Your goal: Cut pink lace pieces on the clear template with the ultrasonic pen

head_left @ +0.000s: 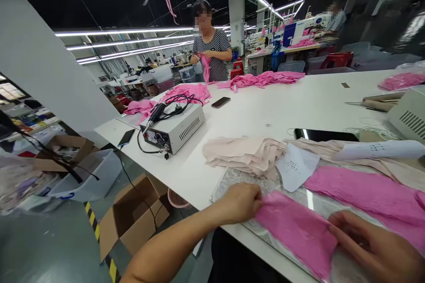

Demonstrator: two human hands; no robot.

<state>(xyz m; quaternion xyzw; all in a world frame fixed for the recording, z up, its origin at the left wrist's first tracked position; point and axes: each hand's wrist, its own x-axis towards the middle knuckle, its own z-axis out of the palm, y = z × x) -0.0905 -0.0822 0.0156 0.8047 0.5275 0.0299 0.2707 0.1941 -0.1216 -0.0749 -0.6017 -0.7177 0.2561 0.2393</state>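
L hand (241, 203) closed on the left end of the pink cloth (295, 232); R hand (375, 239) half-curled, thumb & fingers pinching its right end — cloth spans betw. the two, over a clear sheet (229, 180). Table (262, 117) edge runs just on the near side of L hand; bare top opens past the beige stack (241, 152) beyond L hand. White cutout (295, 168) w/ dark dots lies beyond the cloth. Grey box (186, 130) farther off, left — panel print too small to read.

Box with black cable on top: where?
Head view, left of centre: the box sits on the white table, a phone to its left, heaped pink fabric behind it.
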